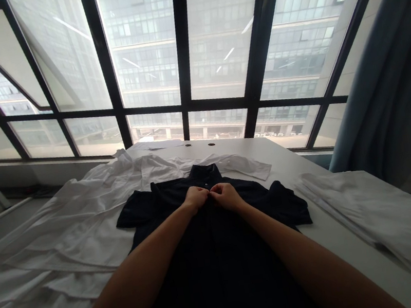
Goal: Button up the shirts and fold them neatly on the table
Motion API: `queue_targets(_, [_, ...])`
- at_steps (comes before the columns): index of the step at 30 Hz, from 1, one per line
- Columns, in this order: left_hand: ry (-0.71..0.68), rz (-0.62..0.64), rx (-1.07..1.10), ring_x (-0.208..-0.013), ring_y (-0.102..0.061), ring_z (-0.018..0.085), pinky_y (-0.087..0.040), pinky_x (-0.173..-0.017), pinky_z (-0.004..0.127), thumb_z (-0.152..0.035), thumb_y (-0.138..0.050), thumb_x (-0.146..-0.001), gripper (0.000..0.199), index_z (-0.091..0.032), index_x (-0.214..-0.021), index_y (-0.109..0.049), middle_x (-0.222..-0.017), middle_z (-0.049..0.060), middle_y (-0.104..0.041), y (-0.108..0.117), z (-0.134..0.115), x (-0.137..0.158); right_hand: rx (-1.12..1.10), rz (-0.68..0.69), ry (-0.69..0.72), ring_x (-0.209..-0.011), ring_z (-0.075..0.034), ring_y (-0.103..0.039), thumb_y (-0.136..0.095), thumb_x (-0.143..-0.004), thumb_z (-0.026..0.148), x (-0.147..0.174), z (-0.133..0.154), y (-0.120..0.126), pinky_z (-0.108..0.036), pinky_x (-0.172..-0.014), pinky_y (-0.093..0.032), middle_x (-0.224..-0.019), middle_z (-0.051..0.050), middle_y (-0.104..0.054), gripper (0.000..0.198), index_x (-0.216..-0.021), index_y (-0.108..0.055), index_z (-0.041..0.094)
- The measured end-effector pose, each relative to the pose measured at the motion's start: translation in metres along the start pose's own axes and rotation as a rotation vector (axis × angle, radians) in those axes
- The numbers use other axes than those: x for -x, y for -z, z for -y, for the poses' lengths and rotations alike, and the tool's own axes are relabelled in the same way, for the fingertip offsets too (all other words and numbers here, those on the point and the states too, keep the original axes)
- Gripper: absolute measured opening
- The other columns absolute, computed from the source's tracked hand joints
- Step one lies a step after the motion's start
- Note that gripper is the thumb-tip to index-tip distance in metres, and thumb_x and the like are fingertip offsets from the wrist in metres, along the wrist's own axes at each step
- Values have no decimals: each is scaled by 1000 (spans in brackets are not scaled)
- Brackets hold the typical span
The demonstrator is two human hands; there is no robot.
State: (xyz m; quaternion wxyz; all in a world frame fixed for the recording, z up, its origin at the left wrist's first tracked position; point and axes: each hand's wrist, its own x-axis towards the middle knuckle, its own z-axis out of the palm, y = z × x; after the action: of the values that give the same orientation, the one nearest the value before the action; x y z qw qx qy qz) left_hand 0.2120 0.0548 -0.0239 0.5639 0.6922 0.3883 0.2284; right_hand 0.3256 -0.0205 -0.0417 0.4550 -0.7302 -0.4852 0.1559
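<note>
A dark short-sleeved shirt (216, 256) lies spread front up, its collar (205, 172) pointing away from me and its sleeves out to both sides. Just below the collar, my left hand (197, 197) pinches the front edge of the shirt. My right hand (226, 195) meets it there, thumb and fingers pinched on the same front placket. The fingertips of both hands nearly touch. A small light button shows above them near the collar. Whatever lies between the fingertips is too small to make out.
The shirt rests on a white table (279, 155). White garments (82, 215) are heaped along the left and behind the collar. A folded white cloth (386, 214) lies at the right. Beyond stand large windows, with a blue-grey curtain (375, 70) at the right.
</note>
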Motion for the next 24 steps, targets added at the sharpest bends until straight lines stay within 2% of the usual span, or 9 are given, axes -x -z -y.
queue_targets(6, [-116,16,-29,-42,-34,5,-24,-41,18,-12,-53,-81,19,-11,-64,-62,-49,-5,-44,0,3,-2,-102,114,-116,-43,-13,-60,-54,-82,19,-6,3,3,-19,-39,-44,-57,2,-61,4,-79,-56,17])
queue_targets(11, [-241,-32,-184,-47,-42,6,-30,-45,18,-13,-56,-80,16,-11,-72,-69,-54,-3,-54,2,7,-10,-174,157,-165,-39,-10,-56,-52,-84,17,-6,7,4,-17,-37,-41,-53,4,-58,10,-74,-53,17])
queue_targets(19, [-312,-76,-327,-56,-53,10,-40,-56,20,-16,-57,-81,17,-11,-84,-73,-63,2,-64,5,8,-9,-183,202,-182,-35,-7,-51,-52,-86,20,-6,11,6,-15,-35,-35,-47,7,-48,21,-66,-47,17])
queue_targets(24, [-334,-21,-437,-55,-53,11,-38,-54,21,-16,-54,-81,20,-10,-75,-73,-60,1,-62,9,3,-7,-182,231,-150,-34,-7,-49,-48,-87,18,-8,8,5,-15,-33,-32,-45,8,-43,23,-64,-45,18])
